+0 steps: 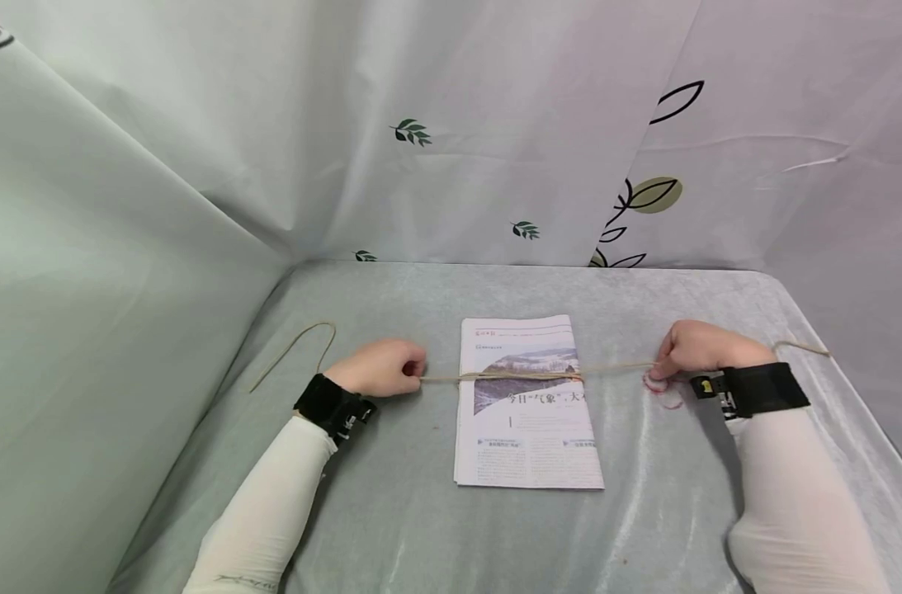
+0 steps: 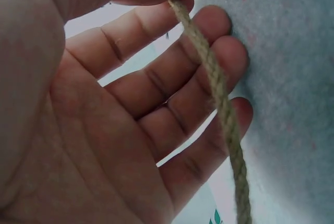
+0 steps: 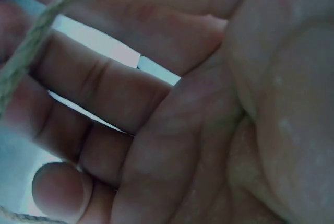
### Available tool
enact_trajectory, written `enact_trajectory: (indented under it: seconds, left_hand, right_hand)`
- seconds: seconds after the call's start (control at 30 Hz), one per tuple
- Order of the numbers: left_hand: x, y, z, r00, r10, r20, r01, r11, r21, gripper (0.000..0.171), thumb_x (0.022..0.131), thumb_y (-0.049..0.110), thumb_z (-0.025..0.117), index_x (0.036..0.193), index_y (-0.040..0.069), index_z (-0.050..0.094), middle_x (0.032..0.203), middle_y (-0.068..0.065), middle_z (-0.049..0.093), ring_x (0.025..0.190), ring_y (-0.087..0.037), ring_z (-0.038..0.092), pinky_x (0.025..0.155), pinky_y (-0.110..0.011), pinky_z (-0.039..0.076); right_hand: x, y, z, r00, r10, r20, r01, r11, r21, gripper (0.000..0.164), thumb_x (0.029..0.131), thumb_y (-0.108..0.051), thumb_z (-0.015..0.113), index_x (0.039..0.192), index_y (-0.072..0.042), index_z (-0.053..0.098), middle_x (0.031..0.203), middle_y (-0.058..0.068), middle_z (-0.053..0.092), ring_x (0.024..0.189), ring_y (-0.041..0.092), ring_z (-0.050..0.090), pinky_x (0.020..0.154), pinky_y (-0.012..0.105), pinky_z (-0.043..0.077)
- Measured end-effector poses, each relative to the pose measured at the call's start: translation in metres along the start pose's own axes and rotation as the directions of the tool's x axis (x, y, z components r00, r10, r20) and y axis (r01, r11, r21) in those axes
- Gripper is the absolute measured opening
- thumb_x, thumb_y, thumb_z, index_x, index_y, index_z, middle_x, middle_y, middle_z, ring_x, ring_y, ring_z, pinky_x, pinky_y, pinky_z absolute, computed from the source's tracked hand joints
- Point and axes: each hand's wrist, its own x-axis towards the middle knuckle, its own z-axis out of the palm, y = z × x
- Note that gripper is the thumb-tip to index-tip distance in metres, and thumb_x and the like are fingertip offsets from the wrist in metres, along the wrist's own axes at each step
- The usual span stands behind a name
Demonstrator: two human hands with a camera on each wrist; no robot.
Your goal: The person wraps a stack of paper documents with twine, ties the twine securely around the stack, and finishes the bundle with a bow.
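Observation:
A stack of folded newspapers lies flat on the grey cloth. Thin tan twine crosses its upper half from side to side and runs out straight both ways. To the left of the papers, my left hand pinches the twine; in the left wrist view, thumb and index finger meet on the braided cord, which trails over the other fingers. My right hand grips the other stretch, right of the papers. The right wrist view has the cord coming out between thumb and index finger.
Loose twine curves on the cloth beyond my left wrist. Another tail reaches the table's right edge behind my right wrist. Red marks show on the cloth under my right hand. White leaf-patterned curtains enclose the back and sides.

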Motion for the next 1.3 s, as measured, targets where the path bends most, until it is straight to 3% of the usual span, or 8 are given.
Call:
enact_trajectory:
  seconds: [0.17,0.4,0.6,0.87,1.03,1.17,1.23,1.3]
  left_hand:
    - [-0.003,0.001,-0.003,1.000,-0.009,0.013,0.009,1.000,-0.019,0.021,0.090,0.006,0.071,0.080,0.021,0.061,0.075,0.009,0.052,0.072,-0.011,0.051,0.070,-0.031,0.041]
    - [-0.002,0.001,-0.001,0.999,-0.031,0.015,0.031,1.000,0.005,0.020,0.087,0.005,0.073,0.078,0.021,0.063,0.075,0.009,0.055,0.072,-0.012,0.052,0.070,-0.031,0.042]
    - [-0.001,0.005,0.000,0.998,-0.055,0.015,0.055,0.998,0.032,0.018,0.087,0.008,0.074,0.079,0.021,0.064,0.076,0.009,0.057,0.072,-0.012,0.053,0.068,-0.031,0.043]
    - [0.001,0.011,0.003,0.998,-0.062,0.033,0.060,0.996,0.069,0.011,0.088,0.008,0.072,0.088,0.018,0.067,0.081,0.006,0.060,0.075,-0.014,0.055,0.071,-0.034,0.047]
    - [0.003,0.020,0.008,0.998,-0.049,0.045,0.046,0.997,0.062,0.009,0.091,0.011,0.073,0.096,0.016,0.068,0.084,0.005,0.062,0.077,-0.014,0.057,0.074,-0.035,0.049]
    - [0.003,0.034,0.010,0.999,-0.014,0.046,0.013,0.999,0.037,0.005,0.097,0.015,0.074,0.095,0.016,0.070,0.084,0.006,0.062,0.076,-0.012,0.057,0.074,-0.034,0.050]
    - [0.002,0.044,0.012,0.999,0.010,0.044,-0.011,1.000,0.028,0.008,0.101,0.021,0.076,0.096,0.017,0.070,0.083,0.008,0.062,0.075,-0.010,0.057,0.073,-0.033,0.051]
    - [0.001,0.056,0.015,0.998,0.035,0.046,-0.036,0.999,0.025,0.015,0.102,0.029,0.078,0.097,0.018,0.070,0.083,0.009,0.062,0.074,-0.009,0.057,0.071,-0.033,0.051]
  right_hand:
    - [-0.002,0.003,-0.001,0.999,0.036,0.002,-0.036,0.999,-0.016,0.030,0.090,-0.029,0.090,0.069,-0.014,0.076,0.059,-0.012,0.050,0.057,0.009,0.044,0.057,0.028,0.037]
    - [-0.004,0.008,-0.003,0.998,0.061,-0.013,-0.061,0.998,-0.032,0.028,0.088,-0.031,0.091,0.071,-0.014,0.077,0.062,-0.011,0.055,0.061,0.012,0.049,0.060,0.031,0.040]
    - [0.000,0.008,-0.001,0.999,0.037,-0.008,-0.037,0.999,-0.024,0.036,0.090,-0.028,0.090,0.065,-0.014,0.068,0.059,-0.011,0.047,0.057,0.009,0.042,0.058,0.028,0.036]
    - [0.006,0.000,0.004,0.999,-0.010,-0.033,0.009,1.000,-0.024,0.018,0.084,-0.015,0.085,0.077,-0.016,0.069,0.070,-0.008,0.057,0.066,0.015,0.052,0.063,0.031,0.040]
    - [0.011,-0.012,0.012,0.999,-0.037,0.005,0.036,0.996,0.084,0.018,0.094,-0.013,0.080,0.083,-0.012,0.066,0.070,0.000,0.064,0.065,0.019,0.061,0.063,0.032,0.050]
    - [0.022,-0.024,0.022,0.991,-0.097,-0.089,0.101,0.994,0.038,0.008,0.103,-0.015,0.075,0.096,-0.012,0.075,0.082,0.000,0.070,0.071,0.018,0.065,0.073,0.039,0.055]
    - [0.028,-0.029,0.027,0.973,-0.137,-0.185,0.131,0.990,-0.044,0.006,0.104,-0.016,0.074,0.107,-0.011,0.078,0.091,0.000,0.073,0.079,0.018,0.066,0.079,0.044,0.054]
    - [0.035,-0.036,0.032,0.951,-0.159,-0.266,0.140,0.986,-0.088,0.016,0.105,-0.014,0.072,0.118,-0.008,0.077,0.101,0.003,0.076,0.087,0.020,0.068,0.085,0.049,0.055]
